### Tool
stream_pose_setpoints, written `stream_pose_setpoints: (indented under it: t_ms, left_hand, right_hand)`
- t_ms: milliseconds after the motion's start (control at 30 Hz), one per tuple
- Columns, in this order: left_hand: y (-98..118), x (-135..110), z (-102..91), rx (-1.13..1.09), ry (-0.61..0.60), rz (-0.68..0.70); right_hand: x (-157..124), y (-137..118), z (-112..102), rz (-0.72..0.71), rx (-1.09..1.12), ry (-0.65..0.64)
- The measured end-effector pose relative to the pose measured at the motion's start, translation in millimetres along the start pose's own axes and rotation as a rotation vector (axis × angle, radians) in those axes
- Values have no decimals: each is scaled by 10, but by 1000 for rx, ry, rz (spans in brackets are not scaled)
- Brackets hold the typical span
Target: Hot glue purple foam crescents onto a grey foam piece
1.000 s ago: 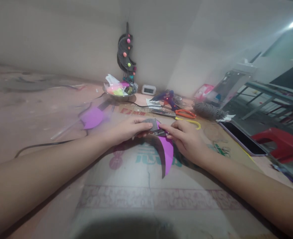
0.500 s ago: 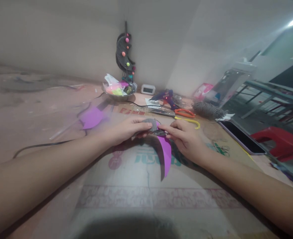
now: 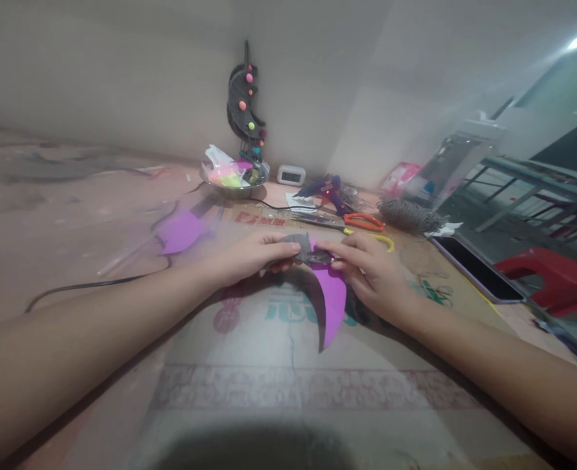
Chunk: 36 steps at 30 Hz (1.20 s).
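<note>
My left hand [image 3: 252, 258] and my right hand [image 3: 371, 271] meet over a sheet of cardboard [image 3: 279, 365]. Between them is a purple crescent-shaped foam piece [image 3: 332, 300], its upper tip wrapped in grey yarn [image 3: 301, 245]. The left hand's thumb and fingers are closed on the wrapped tip. The right hand's fingers pinch the same end from the right, over the wrapped part. The crescent's lower point hangs down toward me.
Behind the hands lie orange-handled scissors [image 3: 361, 222], a blue glue gun [image 3: 325, 189], a ball of grey yarn [image 3: 408, 215], a bowl of coloured bits [image 3: 234, 176], a small clock [image 3: 291, 175] and a finished dark crescent with pompoms [image 3: 244, 111]. Another purple foam piece [image 3: 181, 232] lies left; a phone [image 3: 474, 271] lies right.
The right hand's fingers have shifted slightly on the wrapped tip and the crescent has tilted a little. The left hand has stayed in place.
</note>
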<state>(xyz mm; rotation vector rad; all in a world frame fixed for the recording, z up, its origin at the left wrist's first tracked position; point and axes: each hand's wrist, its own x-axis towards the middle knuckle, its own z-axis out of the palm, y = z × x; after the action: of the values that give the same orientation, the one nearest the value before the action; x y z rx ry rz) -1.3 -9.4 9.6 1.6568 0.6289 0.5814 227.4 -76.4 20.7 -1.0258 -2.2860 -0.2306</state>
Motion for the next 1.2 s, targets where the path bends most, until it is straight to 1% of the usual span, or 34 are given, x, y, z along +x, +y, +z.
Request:
stream_pose_setpoints:
  t_ms: [67, 133, 300, 467, 667, 833, 1200]
  left_hand:
    - [-4, 1, -2, 8, 5, -4]
    - [-5, 1, -1, 14, 10, -9]
    - [5, -2, 9, 12, 13, -5]
    - [-11, 5, 3, 9, 17, -1]
    - [-16, 6, 2, 15, 27, 0]
    - [11, 0, 22, 15, 9, -2]
    - [2, 2, 11, 17, 34, -3]
  right_hand:
    - [-2, -10, -33, 47, 8, 27]
    - [-12, -4, -49, 53, 4, 32]
    - [-50, 50, -16, -64, -78, -11]
    - [-50, 82, 27, -122, -131, 10]
    - [-33, 66, 32, -148, -158, 22]
    - [-26, 52, 28, -150, -153, 21]
    - [-23, 58, 28, -170, -177, 14]
